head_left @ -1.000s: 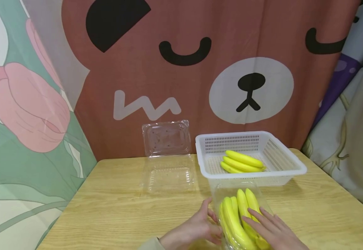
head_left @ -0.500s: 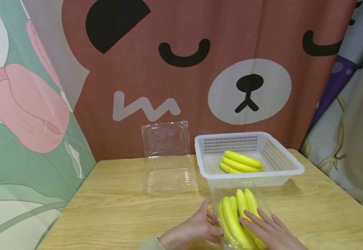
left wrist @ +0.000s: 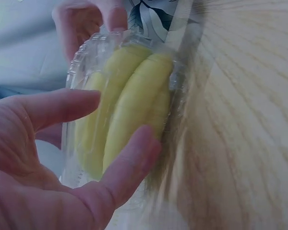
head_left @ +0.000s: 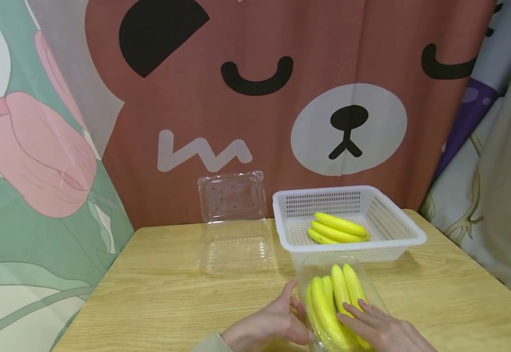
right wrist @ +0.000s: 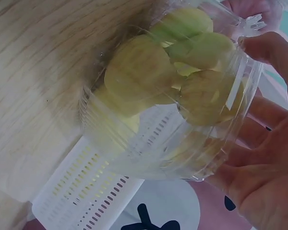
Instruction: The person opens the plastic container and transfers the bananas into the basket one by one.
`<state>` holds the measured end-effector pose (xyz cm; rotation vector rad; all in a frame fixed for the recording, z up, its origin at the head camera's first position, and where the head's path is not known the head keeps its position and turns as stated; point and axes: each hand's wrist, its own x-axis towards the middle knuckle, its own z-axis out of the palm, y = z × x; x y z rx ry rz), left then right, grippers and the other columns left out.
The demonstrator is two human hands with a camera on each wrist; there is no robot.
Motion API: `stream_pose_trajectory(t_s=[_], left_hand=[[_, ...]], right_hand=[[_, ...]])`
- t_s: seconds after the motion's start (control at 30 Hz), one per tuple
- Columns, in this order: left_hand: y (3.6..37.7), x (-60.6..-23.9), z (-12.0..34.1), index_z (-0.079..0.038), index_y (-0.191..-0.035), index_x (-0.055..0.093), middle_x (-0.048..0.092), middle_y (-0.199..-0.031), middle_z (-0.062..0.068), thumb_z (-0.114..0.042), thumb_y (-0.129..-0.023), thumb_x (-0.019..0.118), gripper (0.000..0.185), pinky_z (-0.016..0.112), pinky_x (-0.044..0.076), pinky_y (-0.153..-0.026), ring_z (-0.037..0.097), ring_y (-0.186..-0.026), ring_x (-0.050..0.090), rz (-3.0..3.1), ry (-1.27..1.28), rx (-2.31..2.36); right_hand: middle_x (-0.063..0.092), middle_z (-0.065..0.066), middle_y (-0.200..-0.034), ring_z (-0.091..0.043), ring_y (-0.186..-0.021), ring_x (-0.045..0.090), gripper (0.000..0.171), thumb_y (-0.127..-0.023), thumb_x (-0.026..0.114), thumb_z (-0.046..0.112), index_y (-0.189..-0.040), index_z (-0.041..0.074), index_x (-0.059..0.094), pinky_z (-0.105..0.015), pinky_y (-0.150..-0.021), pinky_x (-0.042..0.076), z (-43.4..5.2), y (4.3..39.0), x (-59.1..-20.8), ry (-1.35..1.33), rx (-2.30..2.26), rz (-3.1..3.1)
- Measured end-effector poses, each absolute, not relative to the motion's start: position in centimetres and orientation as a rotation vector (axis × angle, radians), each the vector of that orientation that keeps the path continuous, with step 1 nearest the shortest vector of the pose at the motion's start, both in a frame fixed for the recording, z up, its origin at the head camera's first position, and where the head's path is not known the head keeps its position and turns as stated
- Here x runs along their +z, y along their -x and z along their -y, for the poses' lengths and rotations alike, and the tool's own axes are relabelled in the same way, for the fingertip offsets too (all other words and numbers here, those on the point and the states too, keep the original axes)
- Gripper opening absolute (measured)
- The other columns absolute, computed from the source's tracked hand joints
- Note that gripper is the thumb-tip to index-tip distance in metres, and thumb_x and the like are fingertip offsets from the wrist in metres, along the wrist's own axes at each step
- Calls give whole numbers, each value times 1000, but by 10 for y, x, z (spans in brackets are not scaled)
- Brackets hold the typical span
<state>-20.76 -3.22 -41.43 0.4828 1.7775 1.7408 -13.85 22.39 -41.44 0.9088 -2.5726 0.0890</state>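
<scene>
A clear plastic clamshell box point(head_left: 371, 283) filled with yellow bananas point(head_left: 327, 313) lies at the front of the table, its lid over the fruit. My left hand point(head_left: 273, 320) is at the box's left side, thumb and fingers spread along the wall. In the left wrist view, fingertips point(left wrist: 144, 143) reach that wall. My right hand point(head_left: 383, 327) rests on top with its fingers extended across the lid. The right wrist view shows the thumb point(right wrist: 261, 45) at the near rim and banana ends point(right wrist: 206, 96) through the plastic.
Behind the box stands a white perforated basket point(head_left: 347, 248) with several bananas point(head_left: 339, 229) inside. To its left sits another clear clamshell box point(head_left: 233, 198), its lid raised. A bear-print curtain point(head_left: 255, 122) hangs along the table's point(head_left: 158, 293) back edge.
My right hand has slid slightly down and left over the lid. The left hand stays at the box's side, its lower fingers drawn in a little. The box has barely moved.
</scene>
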Motion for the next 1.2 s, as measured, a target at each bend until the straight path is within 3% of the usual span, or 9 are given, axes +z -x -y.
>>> stream_pose_trajectory(t_s=[0.17, 0.47, 0.73, 1.0, 1.2], left_hand=[[212, -412, 43, -18, -157, -5, 43, -118, 11, 6, -77, 69, 112, 30, 51, -80, 18, -88, 63, -1651, -544, 1661], [211, -412, 40, -17, -158, -3, 47, -117, 11, 19, -72, 70, 118, 35, 55, -83, 25, -88, 68, -1696, -524, 1661], [211, -413, 43, -16, -157, -5, 48, -116, 11, 15, -77, 71, 115, 34, 54, -82, 24, -89, 68, -1701, -557, 1622], [213, -413, 41, -15, -157, -7, 52, -112, 8, 13, -79, 74, 116, 33, 53, -85, 22, -88, 68, -1775, -593, 1539], [215, -416, 41, -18, -156, -14, 51, -111, 8, 8, -81, 74, 118, 28, 54, -80, 19, -85, 68, -1759, -652, 1531]], right_hand=[[69, -7, -119, -33, -99, 68, 60, -82, 68, 62, -122, 17, 70, -38, -64, 58, -218, 138, -412, -903, 65, 2575], [73, -8, -106, -27, -84, 71, 60, -80, 67, 66, -117, 18, 71, -23, -47, 50, -211, 139, -408, -940, -13, 2404], [73, -9, -102, -22, -83, 71, 60, -81, 66, 65, -114, 16, 72, -22, -46, 49, -211, 144, -406, -996, -22, 2428], [74, -11, -96, -10, -74, 69, 37, -83, 78, 34, -108, 8, 74, -15, -50, 48, -218, 153, -402, -1171, 121, 2338], [74, -11, -96, -10, -79, 70, 32, -87, 75, 30, -109, 5, 74, -15, -56, 51, -219, 154, -402, -1230, 188, 2273]])
